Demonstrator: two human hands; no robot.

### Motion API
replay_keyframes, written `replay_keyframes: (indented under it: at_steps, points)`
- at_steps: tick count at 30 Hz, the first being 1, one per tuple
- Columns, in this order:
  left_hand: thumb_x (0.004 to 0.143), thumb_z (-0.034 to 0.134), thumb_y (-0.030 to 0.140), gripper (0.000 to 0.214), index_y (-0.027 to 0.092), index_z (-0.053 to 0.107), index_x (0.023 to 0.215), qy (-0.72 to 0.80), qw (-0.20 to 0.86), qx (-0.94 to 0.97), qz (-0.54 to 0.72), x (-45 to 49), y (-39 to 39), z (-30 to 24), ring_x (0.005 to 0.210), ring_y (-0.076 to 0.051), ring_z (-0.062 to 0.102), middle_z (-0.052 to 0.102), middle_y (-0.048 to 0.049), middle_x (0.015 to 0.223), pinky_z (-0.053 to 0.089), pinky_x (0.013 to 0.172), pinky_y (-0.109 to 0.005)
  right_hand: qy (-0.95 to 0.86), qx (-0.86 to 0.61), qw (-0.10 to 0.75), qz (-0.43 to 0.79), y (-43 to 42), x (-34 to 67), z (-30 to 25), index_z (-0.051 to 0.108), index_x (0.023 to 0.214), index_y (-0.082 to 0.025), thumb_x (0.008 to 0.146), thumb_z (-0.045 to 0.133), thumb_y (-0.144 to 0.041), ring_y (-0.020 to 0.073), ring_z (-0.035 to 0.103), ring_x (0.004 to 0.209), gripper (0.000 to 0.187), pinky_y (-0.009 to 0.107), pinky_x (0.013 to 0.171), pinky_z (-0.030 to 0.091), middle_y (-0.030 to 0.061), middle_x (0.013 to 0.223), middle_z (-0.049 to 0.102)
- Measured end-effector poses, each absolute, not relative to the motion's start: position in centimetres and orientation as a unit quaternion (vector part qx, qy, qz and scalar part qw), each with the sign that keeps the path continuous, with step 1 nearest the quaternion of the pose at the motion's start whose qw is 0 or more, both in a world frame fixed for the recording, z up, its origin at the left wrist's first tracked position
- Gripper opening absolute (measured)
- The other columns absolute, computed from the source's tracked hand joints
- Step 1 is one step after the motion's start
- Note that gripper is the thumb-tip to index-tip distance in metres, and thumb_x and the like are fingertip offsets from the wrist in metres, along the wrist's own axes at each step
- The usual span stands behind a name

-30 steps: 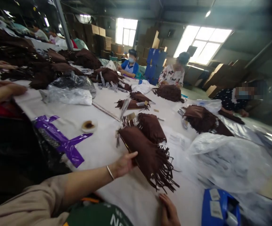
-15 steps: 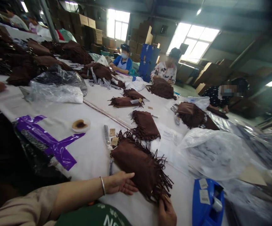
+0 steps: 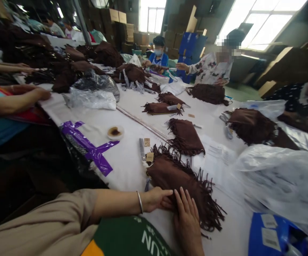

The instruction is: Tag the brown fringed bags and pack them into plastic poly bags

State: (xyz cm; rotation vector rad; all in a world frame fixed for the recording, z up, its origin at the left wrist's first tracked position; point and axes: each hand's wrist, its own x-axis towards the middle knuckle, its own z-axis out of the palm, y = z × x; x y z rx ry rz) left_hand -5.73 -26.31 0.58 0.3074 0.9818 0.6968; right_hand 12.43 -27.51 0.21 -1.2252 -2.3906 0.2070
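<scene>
A dark brown fringed bag (image 3: 175, 174) lies flat on the white-covered table in front of me. My right hand (image 3: 187, 217) rests palm down on its near side, fingers stretched out flat. At the bag's near edge is my left hand (image 3: 159, 199), thumb and fingers extended and apart, fingertips close to the right hand. A bangle circles that wrist. By the bag's far left corner are a tan tag (image 3: 150, 156) and a grey wrapped strip (image 3: 142, 149). A second, smaller fringed bag (image 3: 187, 137) lies just beyond.
More brown bags (image 3: 252, 124) lie in piles across the table. Clear plastic (image 3: 281, 174) spreads at right, above a blue container (image 3: 271, 234). A small dish (image 3: 115, 132) with dark liquid and purple tape (image 3: 90, 149) are at left. Co-workers sit opposite; another person's arm (image 3: 33, 96) reaches in at left.
My right hand has moved from the bag's fringed near right corner onto its surface, beside my left hand. The view has swung left, and a co-worker opposite now stretches out an arm.
</scene>
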Motion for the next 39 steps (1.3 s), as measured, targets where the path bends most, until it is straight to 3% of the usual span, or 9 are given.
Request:
replay_keyframes:
  at_steps: [4, 10, 12, 16, 24, 29, 31, 34, 39]
  points:
    - [0.073, 0.067, 0.05, 0.046, 0.01, 0.064, 0.094, 0.428, 0.82, 0.253, 0.284, -8.8, -28.3, 2.8, 0.07, -0.02, 0.067, 0.07, -0.0141, 0.087, 0.05, 0.067, -0.03, -0.879, -0.437, 0.186, 0.047, -27.0, 11.8, -1.9, 0.032, 0.144, -0.024, 0.086, 0.03, -0.008, 0.0242, 0.024, 0.139, 0.06, 0.046, 0.112, 0.025, 0.0024, 0.151, 0.029]
    - [0.081, 0.053, 0.052, 0.039, 0.013, 0.055, 0.081, 0.618, 0.612, 0.378, 0.317, -16.0, -29.4, 4.1, 0.03, -0.008, 0.042, 0.06, -0.0001, 0.051, 0.028, 0.035, -0.017, -0.868, -0.443, 0.208, 0.081, -27.5, 12.6, -1.4, 0.034, 0.142, -0.023, 0.09, 0.026, -0.013, 0.0225, 0.025, 0.139, 0.054, 0.046, 0.111, 0.028, 0.0023, 0.148, 0.035]
    - [0.081, 0.05, 0.051, 0.037, 0.014, 0.052, 0.079, 0.623, 0.62, 0.385, 0.281, -16.0, -29.3, 3.3, 0.03, -0.008, 0.042, 0.06, 0.0002, 0.053, 0.027, 0.034, -0.018, -0.857, -0.453, 0.222, 0.102, -27.4, 11.3, -0.5, 0.035, 0.141, -0.022, 0.093, 0.035, -0.029, 0.0249, 0.026, 0.138, 0.049, 0.048, 0.11, 0.029, 0.0049, 0.146, 0.037]
    - [0.084, 0.046, 0.047, 0.035, 0.014, 0.054, 0.075, 0.576, 0.644, 0.427, 0.267, -14.1, -29.1, 2.2, 0.033, -0.009, 0.045, 0.064, -0.0021, 0.06, 0.031, 0.035, -0.019, -0.881, -0.411, 0.204, 0.115, -26.9, 6.5, 0.5, 0.028, 0.144, -0.016, 0.089, 0.047, -0.05, 0.0267, 0.026, 0.138, 0.067, 0.047, 0.109, 0.03, 0.0093, 0.145, 0.039]
    - [0.088, 0.044, 0.042, 0.038, 0.01, 0.063, 0.097, 0.661, 0.54, 0.449, 0.264, -19.8, -27.1, 2.3, 0.034, -0.01, 0.048, 0.066, -0.0043, 0.062, 0.031, 0.036, -0.018, -0.933, -0.325, 0.154, -0.006, -25.3, 3.2, -2.8, 0.022, 0.146, -0.017, 0.094, 0.037, -0.02, 0.0258, 0.03, 0.136, 0.054, 0.043, 0.108, 0.026, 0.0099, 0.148, 0.033]
    - [0.087, 0.053, 0.047, 0.055, 0.009, 0.047, 0.126, 0.764, 0.392, 0.414, 0.302, -24.2, -20.5, 2.4, 0.042, -0.01, 0.052, 0.066, -0.0028, 0.066, 0.038, 0.046, -0.02, -0.929, -0.344, 0.136, -0.01, -25.0, 3.5, -2.5, 0.02, 0.147, -0.016, 0.093, 0.04, -0.02, 0.0271, 0.034, 0.133, 0.057, 0.043, 0.103, 0.029, 0.0091, 0.148, 0.035]
    - [0.082, 0.06, 0.048, 0.057, 0.006, 0.052, 0.12, 0.783, 0.363, 0.409, 0.296, -25.1, -17.6, 2.4, 0.045, -0.012, 0.053, 0.064, -0.0032, 0.062, 0.038, 0.05, -0.021, -0.926, -0.358, 0.123, -0.007, -25.0, 3.2, -2.1, 0.02, 0.147, -0.018, 0.093, 0.039, -0.015, 0.0268, 0.037, 0.13, 0.058, 0.043, 0.101, 0.03, 0.0077, 0.147, 0.037]
    - [0.076, 0.067, 0.041, 0.036, 0.007, 0.064, 0.088, 0.791, 0.358, 0.413, 0.275, -25.8, -14.9, 2.4, 0.042, -0.013, 0.051, 0.058, -0.0025, 0.052, 0.037, 0.048, -0.022, -0.923, -0.365, 0.118, 0.002, -24.9, 2.9, -1.8, 0.019, 0.147, -0.019, 0.091, 0.038, -0.01, 0.0263, 0.039, 0.128, 0.06, 0.042, 0.1, 0.031, 0.0063, 0.146, 0.038]
    - [0.084, 0.052, 0.025, 0.02, 0.012, 0.057, 0.071, 0.788, 0.386, 0.399, 0.266, -27.4, -18.7, 3.2, 0.037, -0.008, 0.045, 0.059, -0.0014, 0.057, 0.032, 0.04, -0.019, -0.92, -0.366, 0.14, 0.016, -24.9, 3.4, -2.2, 0.022, 0.147, -0.02, 0.092, 0.038, -0.013, 0.0249, 0.038, 0.128, 0.057, 0.039, 0.1, 0.029, 0.0052, 0.146, 0.039]
